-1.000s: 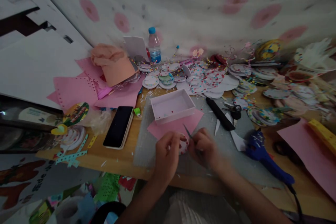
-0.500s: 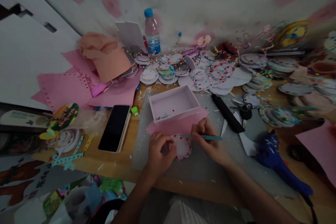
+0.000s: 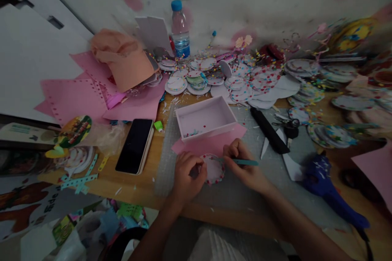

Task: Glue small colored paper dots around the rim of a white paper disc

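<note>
The left edge of the round card [image 3: 215,169] is being pinched by the left hand [image 3: 188,174]; a teal tool [image 3: 248,162] is being gripped by the right hand [image 3: 243,174]. Both are being held nearer than the box [image 3: 211,130].

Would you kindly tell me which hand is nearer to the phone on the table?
Left. The left hand is right of the phone; the right hand is farther right, past the round disc.
</note>
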